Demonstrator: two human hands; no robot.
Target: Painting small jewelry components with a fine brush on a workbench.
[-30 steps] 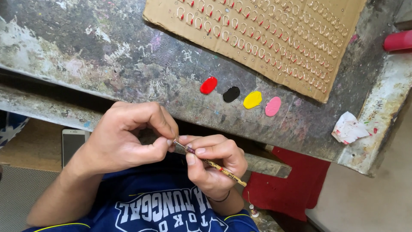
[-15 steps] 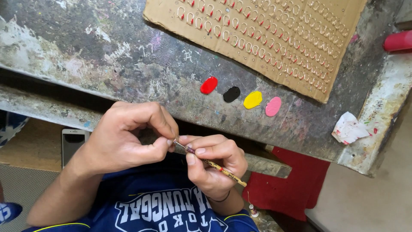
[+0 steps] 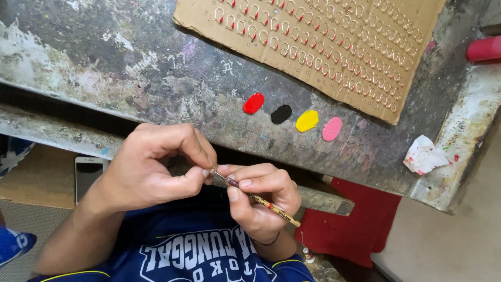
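Nothing has shifted: our right hand [image 3: 261,201] still grips the thin brush [image 3: 255,197], our left hand [image 3: 156,167] still pinching its tip.

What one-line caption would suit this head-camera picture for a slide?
Left hand pinches the tip of a thin brush held by the right hand, below four paint blobs and a cardboard sheet.
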